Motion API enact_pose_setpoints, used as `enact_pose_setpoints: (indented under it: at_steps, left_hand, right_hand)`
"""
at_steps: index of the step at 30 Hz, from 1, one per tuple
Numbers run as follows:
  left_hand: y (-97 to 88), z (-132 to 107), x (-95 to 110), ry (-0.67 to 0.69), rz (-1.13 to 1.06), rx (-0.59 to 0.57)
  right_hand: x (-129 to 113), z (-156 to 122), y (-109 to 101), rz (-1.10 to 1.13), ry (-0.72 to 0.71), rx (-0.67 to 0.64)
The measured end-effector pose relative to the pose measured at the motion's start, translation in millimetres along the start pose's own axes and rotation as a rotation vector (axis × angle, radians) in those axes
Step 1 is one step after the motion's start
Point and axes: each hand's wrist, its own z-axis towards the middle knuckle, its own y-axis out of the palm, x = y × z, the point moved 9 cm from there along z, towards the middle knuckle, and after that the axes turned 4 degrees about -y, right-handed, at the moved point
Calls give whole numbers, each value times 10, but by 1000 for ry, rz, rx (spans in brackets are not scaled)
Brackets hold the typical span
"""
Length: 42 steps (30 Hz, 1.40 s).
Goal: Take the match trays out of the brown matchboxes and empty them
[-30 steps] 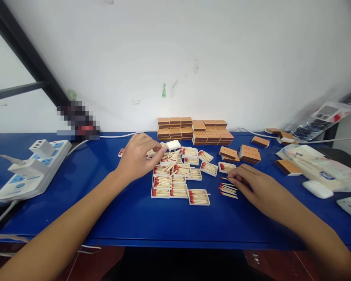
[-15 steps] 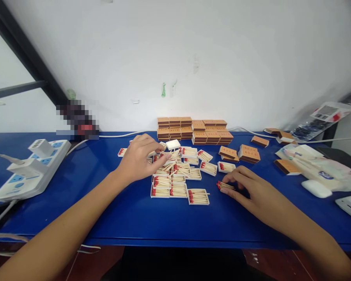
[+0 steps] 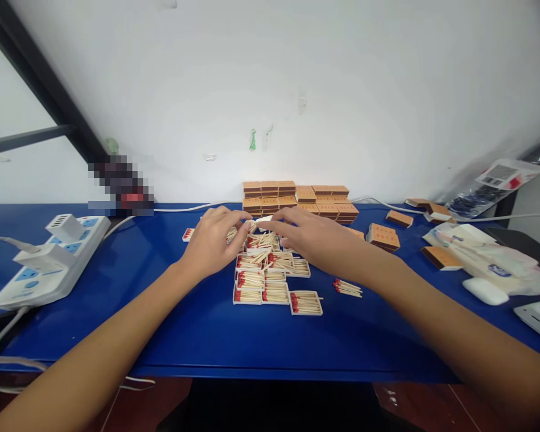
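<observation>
My left hand [image 3: 216,241] is over the left side of a pile of matches [image 3: 261,240], fingers bent, with thumb and forefinger apart near a white inner matchbox tray [image 3: 264,219]. From the right, my right hand [image 3: 308,237] reaches to the same tray, its thumb and forefinger closed at the tray's right end. Below the hands lie several white trays filled with red-headed matches [image 3: 275,293]. One more filled tray [image 3: 306,303] sits at the front. A loose bundle of matches [image 3: 347,288] lies on the blue table under my right forearm. The right hand hides some of the trays.
Brown matchboxes [image 3: 270,204] are stacked against the wall. More matchboxes [image 3: 382,237] lie to the right. A power strip [image 3: 72,264] with plugs stands at left. Tissue packaging [image 3: 499,264], a white case [image 3: 485,291] and a white device [image 3: 537,318] are at far right.
My right hand has let go of the match bundle, leaving it on the table, and moved left to the white tray. My left hand has shifted slightly, its thumb now higher.
</observation>
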Motion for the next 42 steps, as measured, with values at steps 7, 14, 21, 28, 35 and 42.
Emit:
enact_pose_setpoints:
  at_steps: [7,14,21,28,35,42]
  left_hand:
    - [49,-32,27,33,11,-10]
    - [47,-12,65,49,-9,-40]
    - [46,-5,73,63,9,-34]
    - [62,1,57,47,4,-49]
    - [55,-6,50,42,6,-37]
    - [29,3,68,48,-2,-19]
  right_hand:
    - [-146,218,110,-199,-96,-145]
    - [-149,264,106,-329,-82,-164]
    - [-70,213,98,-354,-115,-139]
    - [-53,122,-37,-342,-91,-102]
    - [159,-296,-128,-191,25,-78]
    - [436,-1100,-92,-2,300,-20]
